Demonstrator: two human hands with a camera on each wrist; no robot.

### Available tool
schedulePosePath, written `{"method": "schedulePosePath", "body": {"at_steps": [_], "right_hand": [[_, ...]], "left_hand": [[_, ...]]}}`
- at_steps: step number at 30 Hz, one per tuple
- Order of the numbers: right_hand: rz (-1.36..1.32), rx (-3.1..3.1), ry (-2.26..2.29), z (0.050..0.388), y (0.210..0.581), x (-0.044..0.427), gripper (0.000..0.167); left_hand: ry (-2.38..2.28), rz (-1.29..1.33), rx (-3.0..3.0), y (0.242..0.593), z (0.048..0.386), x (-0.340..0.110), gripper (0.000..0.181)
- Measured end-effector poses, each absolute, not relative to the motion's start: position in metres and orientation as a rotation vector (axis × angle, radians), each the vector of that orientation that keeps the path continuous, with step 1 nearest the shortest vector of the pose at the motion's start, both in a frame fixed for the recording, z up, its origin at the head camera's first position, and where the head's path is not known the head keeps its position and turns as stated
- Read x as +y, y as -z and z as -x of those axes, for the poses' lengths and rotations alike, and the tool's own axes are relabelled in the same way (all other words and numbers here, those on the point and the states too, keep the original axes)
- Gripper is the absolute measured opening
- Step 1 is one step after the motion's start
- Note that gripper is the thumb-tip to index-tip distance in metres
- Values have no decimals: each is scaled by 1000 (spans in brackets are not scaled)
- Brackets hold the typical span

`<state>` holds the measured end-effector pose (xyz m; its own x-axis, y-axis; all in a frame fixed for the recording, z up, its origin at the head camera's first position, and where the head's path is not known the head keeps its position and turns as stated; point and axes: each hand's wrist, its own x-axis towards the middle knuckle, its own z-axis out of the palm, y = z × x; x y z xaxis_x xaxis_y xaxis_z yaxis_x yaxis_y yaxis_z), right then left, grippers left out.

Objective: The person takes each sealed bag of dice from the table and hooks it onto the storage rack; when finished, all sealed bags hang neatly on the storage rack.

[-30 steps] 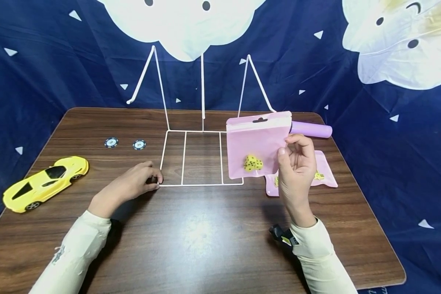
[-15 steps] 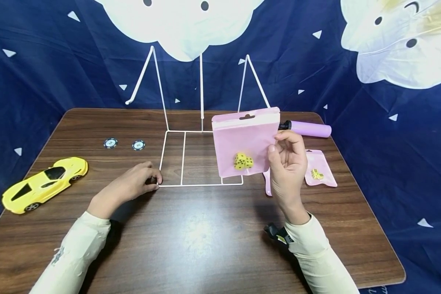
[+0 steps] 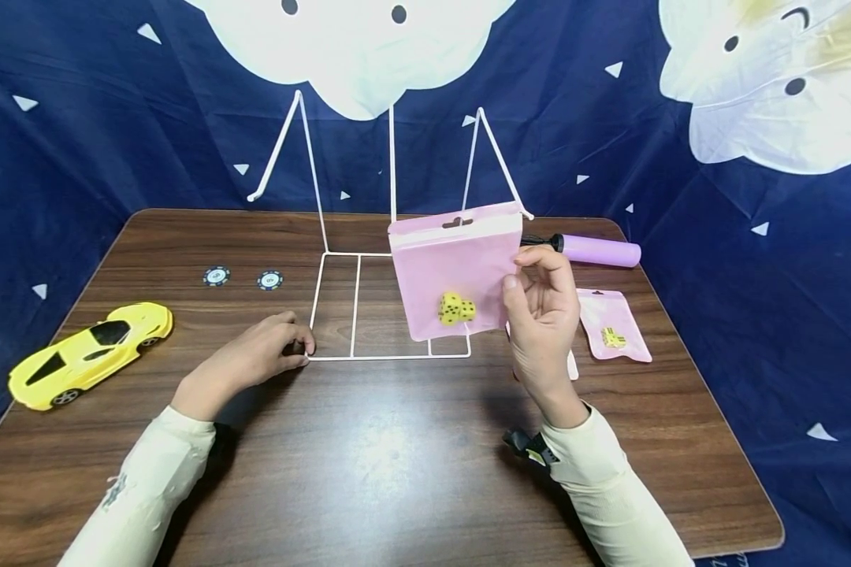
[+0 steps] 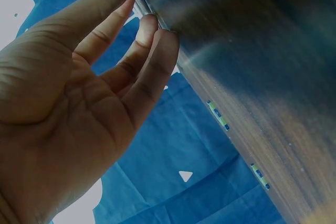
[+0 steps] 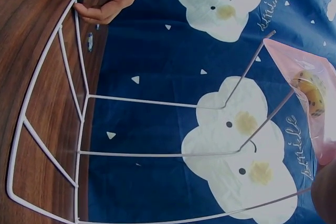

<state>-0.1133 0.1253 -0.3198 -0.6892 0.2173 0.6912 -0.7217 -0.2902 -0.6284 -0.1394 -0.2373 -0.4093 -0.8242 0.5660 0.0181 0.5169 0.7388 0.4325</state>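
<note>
My right hand [image 3: 544,323] pinches the right edge of a pink zip bag [image 3: 432,268], held up above the wire rack. Several yellow dice [image 3: 457,309] lie at the bag's bottom, and a hang hole is near its top. At the front left corner of the white wire display rack [image 3: 390,357], my left hand [image 3: 251,354] pinches the wire. The right wrist view shows this pinch too, and the rack's long prongs [image 5: 142,100]. In that view the bag [image 5: 321,129] is beside a prong tip; whether they touch I cannot tell.
Another pink bag [image 3: 627,307] lies at the right, and one more [image 3: 574,365] is mostly hidden behind my right hand. Behind them lies a purple cylinder [image 3: 599,250] with a black end. Two poker chips [image 3: 216,276] and a yellow toy car [image 3: 88,354] are at the left.
My right hand has moved left and slightly up with the pink bag, uncovering more of the purple cylinder and the bag at the right. The left hand stays at the rack's corner.
</note>
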Motion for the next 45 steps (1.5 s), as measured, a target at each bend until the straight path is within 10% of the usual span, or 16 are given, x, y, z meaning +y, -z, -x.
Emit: {"method": "schedulePosePath", "body": {"at_steps": [45], "right_hand": [[-692,-1345,-2030,115,311,113,33]], "left_hand": [[-647,-760,3106,356,131,-303,17]]}}
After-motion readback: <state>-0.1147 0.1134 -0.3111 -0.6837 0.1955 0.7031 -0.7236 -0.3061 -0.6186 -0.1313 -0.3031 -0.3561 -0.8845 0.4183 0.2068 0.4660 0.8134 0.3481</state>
